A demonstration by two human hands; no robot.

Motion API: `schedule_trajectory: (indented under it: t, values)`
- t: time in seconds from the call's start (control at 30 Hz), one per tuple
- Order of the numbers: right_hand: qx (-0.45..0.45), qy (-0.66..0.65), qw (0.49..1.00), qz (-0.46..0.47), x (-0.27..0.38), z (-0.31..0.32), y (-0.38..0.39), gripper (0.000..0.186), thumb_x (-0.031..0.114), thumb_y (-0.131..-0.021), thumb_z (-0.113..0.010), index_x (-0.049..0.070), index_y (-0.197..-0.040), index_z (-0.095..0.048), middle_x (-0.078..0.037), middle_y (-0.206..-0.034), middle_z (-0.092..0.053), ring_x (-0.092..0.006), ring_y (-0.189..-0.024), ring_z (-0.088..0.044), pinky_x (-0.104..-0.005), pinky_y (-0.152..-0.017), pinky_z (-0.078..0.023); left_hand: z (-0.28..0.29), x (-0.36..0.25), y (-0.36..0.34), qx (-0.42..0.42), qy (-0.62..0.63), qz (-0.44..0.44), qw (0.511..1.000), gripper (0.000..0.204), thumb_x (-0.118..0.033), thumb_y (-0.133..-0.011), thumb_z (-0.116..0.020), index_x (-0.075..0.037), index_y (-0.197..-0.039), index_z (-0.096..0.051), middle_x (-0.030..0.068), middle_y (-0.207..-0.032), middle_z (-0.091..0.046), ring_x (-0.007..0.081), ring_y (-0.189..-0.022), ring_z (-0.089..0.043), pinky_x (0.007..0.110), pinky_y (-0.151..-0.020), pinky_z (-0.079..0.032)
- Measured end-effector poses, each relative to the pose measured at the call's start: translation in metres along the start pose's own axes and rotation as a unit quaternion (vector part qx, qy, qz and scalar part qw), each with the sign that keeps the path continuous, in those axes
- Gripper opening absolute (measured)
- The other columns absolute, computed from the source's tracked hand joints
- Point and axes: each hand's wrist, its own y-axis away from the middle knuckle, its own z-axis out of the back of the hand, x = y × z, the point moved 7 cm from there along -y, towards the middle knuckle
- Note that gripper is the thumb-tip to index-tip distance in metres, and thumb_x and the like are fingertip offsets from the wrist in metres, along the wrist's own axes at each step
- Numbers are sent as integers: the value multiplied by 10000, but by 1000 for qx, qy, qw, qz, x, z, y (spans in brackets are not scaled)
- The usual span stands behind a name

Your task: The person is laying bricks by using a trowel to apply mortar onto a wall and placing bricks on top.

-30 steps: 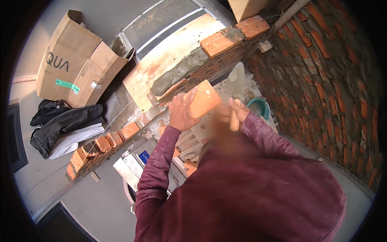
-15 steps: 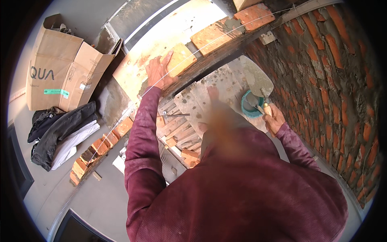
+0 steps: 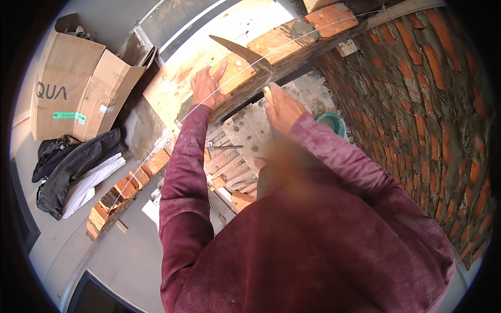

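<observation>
An orange brick (image 3: 234, 71) lies on top of the low wall, and my left hand (image 3: 207, 89) grips its left end, fingers over the top and thumb toward the near side. My right hand (image 3: 284, 108) is closed round the wooden handle of a trowel (image 3: 235, 49). The trowel's blade reaches up across the right end of that brick, over the joint beside the adjoining brick (image 3: 276, 46). A thin white string line (image 3: 292, 41) runs along the wall and passes above my left wrist.
A teal bucket (image 3: 332, 123) stands on the stained board (image 3: 245, 125) below. To the right rises a mortar-smeared brick wall (image 3: 417, 94). Leftward are a cardboard box (image 3: 68, 73), piled dark clothes (image 3: 78, 172) and a short row of bricks (image 3: 125, 188). A window (image 3: 182, 23) sits beyond.
My right hand has brought the trowel from the bucket up and left to the brick on the wall. The left hand stays on the brick.
</observation>
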Motion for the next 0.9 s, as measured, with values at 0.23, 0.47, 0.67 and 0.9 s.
schedule_trajectory:
  t: [0.23,0.47,0.67,0.9]
  values:
    - [52,27,997,-57,-8,-48,-26,441,177,-934,-498,-27,-1306,-378,-289,-1187,-529,-452,-1063,-536,-511,-881,-447,-7,4,2,-9,22,-14,1000,1049,-278,-536,-861,-333,-1465,-377,211,-1365,-438,339,-1269,-402,476,-1022,-288]
    - [111,14,988,-102,2,-47,-33,459,225,-922,-498,-62,-1266,-397,-311,-1159,-560,-484,-1012,-578,-525,-853,-474,-4,4,4,17,9,-12,1000,1095,-337,-517,-865,-277,-1479,-347,207,-1384,-413,342,-1277,-384,491,-1032,-280]
    - [108,2,988,-110,9,-27,-31,486,211,-913,-515,-55,-1300,-388,-321,-1164,-561,-470,-1059,-561,-507,-895,-462,17,30,28,-4,38,34,999,1251,-373,-487,-900,-163,-1516,-222,176,-1411,-383,355,-1295,-388,507,-1105,-244]
    - [116,13,993,-27,9,-18,-41,466,203,-920,-509,-45,-1294,-380,-306,-1145,-559,-475,-1006,-572,-516,-849,-474,-4,46,35,-16,96,12,995,1005,-217,-541,-808,-232,-1455,-391,196,-1372,-423,376,-1263,-413,423,-1090,-353]
